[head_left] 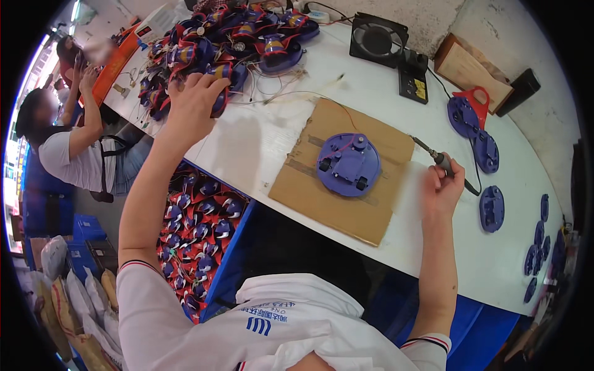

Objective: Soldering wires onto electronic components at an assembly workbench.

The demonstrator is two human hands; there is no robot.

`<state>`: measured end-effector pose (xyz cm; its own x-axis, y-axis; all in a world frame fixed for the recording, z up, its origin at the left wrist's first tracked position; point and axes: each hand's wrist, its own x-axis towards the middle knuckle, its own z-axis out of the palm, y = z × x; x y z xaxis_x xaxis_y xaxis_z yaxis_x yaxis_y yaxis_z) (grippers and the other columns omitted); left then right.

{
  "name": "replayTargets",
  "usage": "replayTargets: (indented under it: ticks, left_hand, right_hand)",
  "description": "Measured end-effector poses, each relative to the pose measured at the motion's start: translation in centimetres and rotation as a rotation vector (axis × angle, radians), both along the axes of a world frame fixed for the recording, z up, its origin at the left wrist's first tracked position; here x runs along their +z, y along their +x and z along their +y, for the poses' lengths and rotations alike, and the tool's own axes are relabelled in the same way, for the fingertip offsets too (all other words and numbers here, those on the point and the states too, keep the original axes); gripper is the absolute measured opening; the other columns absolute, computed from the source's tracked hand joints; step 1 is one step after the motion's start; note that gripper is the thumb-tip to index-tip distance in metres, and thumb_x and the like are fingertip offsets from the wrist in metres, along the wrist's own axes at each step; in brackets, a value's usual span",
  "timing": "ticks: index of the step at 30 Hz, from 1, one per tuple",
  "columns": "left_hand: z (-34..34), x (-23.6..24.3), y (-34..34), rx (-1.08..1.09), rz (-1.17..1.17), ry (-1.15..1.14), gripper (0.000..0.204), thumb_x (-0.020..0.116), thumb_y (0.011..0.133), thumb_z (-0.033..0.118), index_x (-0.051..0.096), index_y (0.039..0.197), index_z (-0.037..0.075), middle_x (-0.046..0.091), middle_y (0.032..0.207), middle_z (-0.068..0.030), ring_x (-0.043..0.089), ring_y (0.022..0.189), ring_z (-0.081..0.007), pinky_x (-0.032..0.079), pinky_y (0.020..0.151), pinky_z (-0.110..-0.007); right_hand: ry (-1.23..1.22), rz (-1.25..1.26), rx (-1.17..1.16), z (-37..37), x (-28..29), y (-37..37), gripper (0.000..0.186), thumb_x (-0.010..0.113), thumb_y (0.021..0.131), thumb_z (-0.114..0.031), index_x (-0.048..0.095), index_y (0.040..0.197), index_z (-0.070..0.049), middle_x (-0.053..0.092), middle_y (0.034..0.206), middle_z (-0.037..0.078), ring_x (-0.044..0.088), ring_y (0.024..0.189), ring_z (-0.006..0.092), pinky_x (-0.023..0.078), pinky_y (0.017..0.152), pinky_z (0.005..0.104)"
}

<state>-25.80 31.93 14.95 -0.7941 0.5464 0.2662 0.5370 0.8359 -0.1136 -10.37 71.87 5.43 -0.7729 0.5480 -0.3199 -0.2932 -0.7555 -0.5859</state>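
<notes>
The right hand [444, 187], right of centre in the frame, is closed around the handle of a soldering iron [443, 163], whose tip points to the upper left, clear of any part. The left hand [193, 106], upper left, reaches over a pile of purple-and-red pieces [272, 48] with its fingers bent; whether it grips one cannot be told.

Between the hands, at the centre, a purple base [350, 166] lies on a cardboard sheet [296, 187] on the white table [495, 266]. It is round and flat, with a raised rectangular housing, two small black wheels, a round grey part near its top edge and a loop of pinkish wire; a thin lead runs off toward the upper left.

The step looks like fetching a piece with the iron kept ready. The next move seems to call for freeing one piece without tugging the tangled wires, the hot tip held away.
</notes>
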Motion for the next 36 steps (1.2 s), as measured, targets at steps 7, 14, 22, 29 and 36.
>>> replayTargets:
  ticks: [7, 14, 22, 29, 36]
  left_hand:
    - [5.4, -4.3, 2.0, -0.231, 0.19, 0.276, 0.045, 0.067, 0.064, 0.001, 0.063, 0.107, 0.013, 0.059, 0.111, -0.0047, 0.052, 0.104, -0.0242, 0.039, 0.092, -0.035]
    - [13.8, -6.4, 3.1, -0.667, -0.09, 0.545, 0.03, 0.063, 0.066, -0.003, 0.067, 0.093, 0.01, 0.06, 0.113, -0.0036, 0.053, 0.104, -0.0243, 0.044, 0.089, -0.036]
    - [11.5, -5.1, 2.9, -0.907, -0.425, 0.296, 0.023, 0.064, 0.067, -0.003, 0.069, 0.086, 0.008, 0.061, 0.111, -0.0026, 0.054, 0.1, -0.0247, 0.048, 0.083, -0.035]
    - [10.2, -7.6, 2.9, -0.973, -0.481, 0.484, 0.022, 0.066, 0.068, -0.003, 0.069, 0.086, 0.008, 0.064, 0.104, -0.0027, 0.057, 0.093, -0.0235, 0.049, 0.079, -0.033]
    - [10.5, -7.5, 3.3, -0.935, -0.442, 0.686, 0.018, 0.065, 0.072, -0.004, 0.068, 0.088, 0.004, 0.064, 0.093, -0.002, 0.056, 0.085, -0.0199, 0.048, 0.074, -0.03]
  right_hand:
    - [0.011, -0.003, 0.027, -0.2, 0.2, 0.0, 0.021, 0.05, 0.085, -0.018, 0.059, 0.095, -0.001, 0.044, 0.06, 0.0, 0.03, 0.042, 0.0058, 0.021, 0.04, 0.0197]
    - [0.083, 0.026, 0.049, -0.7, 0.7, 0.2, 0.023, 0.049, 0.086, -0.017, 0.059, 0.097, 0.0, 0.044, 0.06, 0.001, 0.03, 0.042, 0.006, 0.02, 0.04, 0.0196]
    - [0.031, 0.038, 0.084, -0.7, 0.8, 0.5, 0.025, 0.048, 0.086, -0.015, 0.059, 0.1, 0.003, 0.044, 0.06, 0.002, 0.029, 0.042, 0.0063, 0.02, 0.038, 0.0195]
    - [0.057, 0.018, 0.098, -1.4, 0.5, 0.3, 0.026, 0.048, 0.086, -0.015, 0.059, 0.101, 0.003, 0.043, 0.06, 0.002, 0.029, 0.042, 0.0065, 0.02, 0.038, 0.0194]
    - [0.109, 0.022, 0.139, -2.5, 0.6, 0.3, 0.024, 0.048, 0.087, -0.016, 0.059, 0.1, 0.002, 0.043, 0.06, 0.002, 0.028, 0.042, 0.006, 0.02, 0.039, 0.0193]
